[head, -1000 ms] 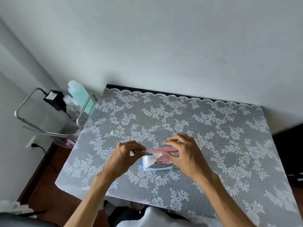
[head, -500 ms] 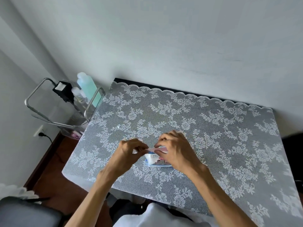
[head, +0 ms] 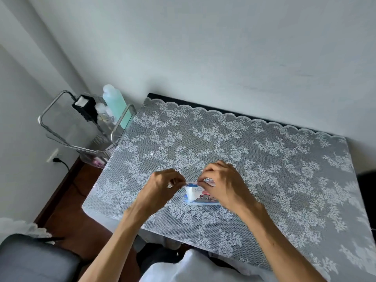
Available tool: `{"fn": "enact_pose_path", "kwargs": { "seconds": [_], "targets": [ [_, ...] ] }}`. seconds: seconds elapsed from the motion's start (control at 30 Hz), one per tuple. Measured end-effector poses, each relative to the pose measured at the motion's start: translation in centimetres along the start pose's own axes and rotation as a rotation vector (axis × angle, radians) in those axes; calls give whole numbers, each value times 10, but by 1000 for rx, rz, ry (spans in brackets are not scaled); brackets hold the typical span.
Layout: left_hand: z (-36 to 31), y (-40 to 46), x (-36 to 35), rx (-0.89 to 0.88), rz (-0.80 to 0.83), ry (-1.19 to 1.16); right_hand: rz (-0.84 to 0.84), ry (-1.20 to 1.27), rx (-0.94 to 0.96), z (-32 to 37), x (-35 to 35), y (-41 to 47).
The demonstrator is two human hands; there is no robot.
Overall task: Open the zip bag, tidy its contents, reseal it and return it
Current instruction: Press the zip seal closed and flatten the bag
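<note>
A small clear zip bag (head: 198, 195) with a pink zip strip and a white, blue-edged packet with a cartoon print inside stands on the lace-covered table (head: 264, 159), near its front edge. My left hand (head: 160, 188) pinches the left end of the bag's top edge. My right hand (head: 225, 184) pinches the top strip at the middle and hides the bag's right part. Whether the zip is open or closed cannot be made out.
A metal-framed cart (head: 85, 127) stands left of the table, holding a pale green bottle (head: 115, 102) and a black box (head: 84, 105). A wall socket with a plugged cable (head: 55, 157) is low on the left wall. A grey seat (head: 30, 259) is at bottom left.
My right hand has slid left along the bag's top strip toward my left hand, covering more of the bag. The view has shifted a little; the bag stays on the table.
</note>
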State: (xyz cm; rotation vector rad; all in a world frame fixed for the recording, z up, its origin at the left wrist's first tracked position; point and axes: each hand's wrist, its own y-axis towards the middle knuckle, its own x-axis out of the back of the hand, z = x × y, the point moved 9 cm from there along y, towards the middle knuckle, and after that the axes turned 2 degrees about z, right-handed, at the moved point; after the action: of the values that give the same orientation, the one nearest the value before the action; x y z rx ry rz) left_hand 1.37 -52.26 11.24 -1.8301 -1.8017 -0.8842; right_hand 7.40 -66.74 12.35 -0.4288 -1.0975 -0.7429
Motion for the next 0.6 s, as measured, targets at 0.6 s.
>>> {"fn": "enact_pose_path", "kwargs": {
  "seconds": [0.6],
  "targets": [
    [1, 0, -9, 5, 13, 62, 5, -30, 2, -2, -1, 2]
  ]
}}
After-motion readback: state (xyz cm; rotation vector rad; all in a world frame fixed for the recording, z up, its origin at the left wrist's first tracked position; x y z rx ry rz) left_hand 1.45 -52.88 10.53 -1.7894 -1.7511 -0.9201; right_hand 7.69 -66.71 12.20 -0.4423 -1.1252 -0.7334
